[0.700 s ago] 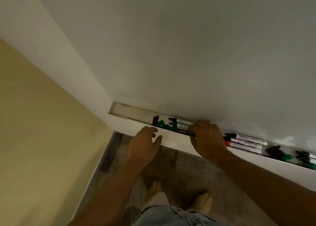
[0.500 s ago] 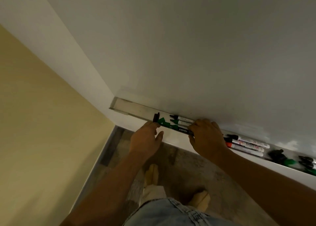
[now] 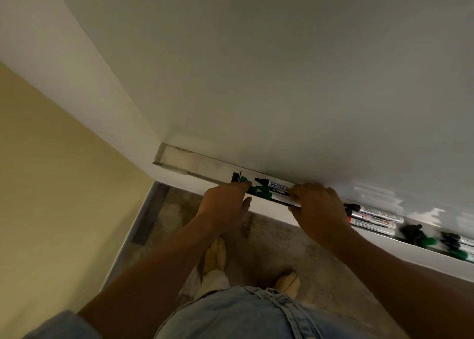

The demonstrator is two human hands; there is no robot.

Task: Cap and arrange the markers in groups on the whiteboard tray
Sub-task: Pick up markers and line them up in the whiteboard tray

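The whiteboard tray (image 3: 205, 165) runs from the left corner down to the right. Between my hands lies a group of markers (image 3: 275, 190) with green and black tips pointing left. A loose black cap (image 3: 234, 177) and a green cap (image 3: 243, 179) sit just left of them. My left hand (image 3: 225, 205) reaches onto the tray, its fingertips on the green cap and its thumb held apart. My right hand (image 3: 318, 210) curls over the right ends of these markers, hiding them. A second group of markers (image 3: 374, 217) with black and red ends lies to the right.
Loose black and green caps (image 3: 416, 233) and more markers (image 3: 459, 247) lie at the tray's far right. The whiteboard (image 3: 282, 82) rises above, and a yellow wall (image 3: 64, 185) stands to the left. The floor (image 3: 269, 241), my feet and my jeans are below.
My left hand has moved up from below the tray onto its edge and now touches the green cap. My right hand has stayed on the markers' ends.
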